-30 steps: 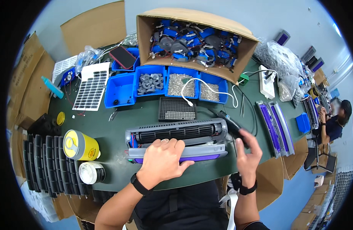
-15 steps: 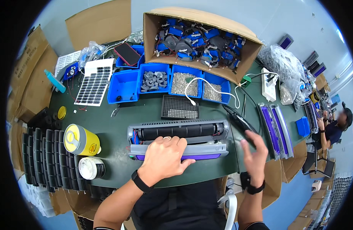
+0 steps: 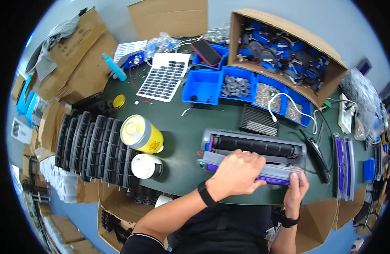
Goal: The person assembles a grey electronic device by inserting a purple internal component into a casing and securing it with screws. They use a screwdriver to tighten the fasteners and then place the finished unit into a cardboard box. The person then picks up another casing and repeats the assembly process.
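Note:
A long grey housing [image 3: 262,133] lies on the green table in front of me, with a black roller [image 3: 256,146] inside its open top. Along its near side runs a grey-and-purple panel [image 3: 274,172], tilted towards me. My left hand [image 3: 239,173] is closed over the panel's middle, fingers on the upper side and thumb near the purple edge. At the panel's right end, my right hand [image 3: 295,188] grips it with the thumb on top; some of its fingers are hidden. Red wires [image 3: 200,154] stick out at the housing's left end.
A black corded hand tool [image 3: 316,156] lies to the right, before more purple-and-grey panels [image 3: 344,169]. Blue bins [image 3: 201,86] and a carton [image 3: 334,63] of blue-and-grey parts stand behind. Left are a yellow jug [image 3: 144,133], a white tub [image 3: 145,166] and stacked black ribbed parts [image 3: 93,148].
The view has turned left, so the table's things sit farther right in the picture. My right hand has come in and taken hold of the panel's right end; my left stays on it.

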Demonstrator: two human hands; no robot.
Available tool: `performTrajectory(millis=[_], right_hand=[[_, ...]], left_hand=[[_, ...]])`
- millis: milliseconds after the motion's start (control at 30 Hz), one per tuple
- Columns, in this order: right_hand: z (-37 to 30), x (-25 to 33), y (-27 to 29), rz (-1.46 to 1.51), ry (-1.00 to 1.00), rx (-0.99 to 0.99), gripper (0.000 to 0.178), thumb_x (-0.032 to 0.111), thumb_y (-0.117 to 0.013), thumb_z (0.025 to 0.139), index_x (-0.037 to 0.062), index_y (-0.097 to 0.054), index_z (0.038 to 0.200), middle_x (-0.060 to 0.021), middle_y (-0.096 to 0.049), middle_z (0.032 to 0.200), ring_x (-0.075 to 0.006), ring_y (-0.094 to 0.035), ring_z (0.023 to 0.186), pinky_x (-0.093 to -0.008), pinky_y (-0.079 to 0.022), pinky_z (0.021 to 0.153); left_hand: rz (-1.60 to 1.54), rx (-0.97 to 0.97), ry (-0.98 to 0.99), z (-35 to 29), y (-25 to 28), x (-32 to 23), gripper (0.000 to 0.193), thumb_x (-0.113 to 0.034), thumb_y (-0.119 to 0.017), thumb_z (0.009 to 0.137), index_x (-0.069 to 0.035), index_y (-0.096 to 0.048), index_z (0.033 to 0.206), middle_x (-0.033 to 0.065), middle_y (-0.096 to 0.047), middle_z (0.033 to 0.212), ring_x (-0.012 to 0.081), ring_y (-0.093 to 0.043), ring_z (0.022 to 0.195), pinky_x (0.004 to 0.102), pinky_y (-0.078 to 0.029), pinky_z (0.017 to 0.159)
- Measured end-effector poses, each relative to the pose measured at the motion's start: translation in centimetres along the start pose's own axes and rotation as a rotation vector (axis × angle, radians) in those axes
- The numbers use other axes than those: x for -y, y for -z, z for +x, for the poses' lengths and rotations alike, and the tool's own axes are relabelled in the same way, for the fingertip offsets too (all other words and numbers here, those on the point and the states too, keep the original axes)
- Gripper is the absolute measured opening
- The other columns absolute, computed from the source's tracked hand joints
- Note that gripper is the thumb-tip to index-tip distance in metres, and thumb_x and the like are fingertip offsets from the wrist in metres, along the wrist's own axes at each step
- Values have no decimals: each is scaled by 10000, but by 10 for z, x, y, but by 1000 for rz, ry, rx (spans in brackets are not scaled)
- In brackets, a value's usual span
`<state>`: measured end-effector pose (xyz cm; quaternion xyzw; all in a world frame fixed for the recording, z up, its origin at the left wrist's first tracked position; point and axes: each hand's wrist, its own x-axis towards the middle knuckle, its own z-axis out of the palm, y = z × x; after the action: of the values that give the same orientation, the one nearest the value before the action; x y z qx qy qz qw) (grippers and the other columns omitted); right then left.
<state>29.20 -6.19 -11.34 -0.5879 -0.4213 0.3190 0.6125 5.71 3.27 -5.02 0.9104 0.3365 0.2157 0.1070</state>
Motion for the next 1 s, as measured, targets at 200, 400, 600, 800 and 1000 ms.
performTrajectory(millis=[200, 400, 600, 800, 1000], right_hand=[[-7, -2, -8, 90, 8, -51, 250, 197, -689, 996, -53, -689, 1000, -33, -652, 899, -95, -534, 846, -259, -404, 785], [-7, -5, -8, 50, 41, -80, 325, 250, -711, 970, -74, -689, 987, -66, -657, 882, -130, -551, 844, -287, -413, 798], [-7, -5, -9, 68, 39, -84, 336, 264, -712, 976, -70, -686, 978, -65, -655, 892, -128, -544, 845, -281, -407, 795], [-5, -1, -15, 102, 53, -97, 330, 260, -716, 973, -68, -679, 966, -37, -623, 865, -96, -493, 812, -262, -362, 749], [-5, -6, -14, 93, 71, -94, 303, 239, -712, 972, -63, -679, 967, -19, -603, 869, -93, -480, 812, -260, -354, 741]], left_hand=[[-20, 9, 17, -7, -1, -2, 497, -466, -870, 749, -71, -611, 902, 82, -649, 808, 275, -696, 779, 387, -521, 741], [-22, 38, 32, -5, -1, -3, 508, -474, -877, 736, -78, -610, 911, 68, -650, 817, 260, -700, 795, 380, -521, 746], [-11, 32, 27, -4, -1, -2, 500, -469, -879, 735, -81, -612, 903, 66, -648, 810, 252, -698, 791, 374, -517, 737], [-18, 19, 23, -4, 0, -2, 491, -463, -881, 737, -78, -613, 883, 72, -647, 805, 255, -702, 793, 377, -516, 732], [-24, -10, 9, -7, -1, -1, 488, -456, -882, 738, -73, -617, 883, 83, -654, 801, 267, -704, 793, 384, -520, 737]])
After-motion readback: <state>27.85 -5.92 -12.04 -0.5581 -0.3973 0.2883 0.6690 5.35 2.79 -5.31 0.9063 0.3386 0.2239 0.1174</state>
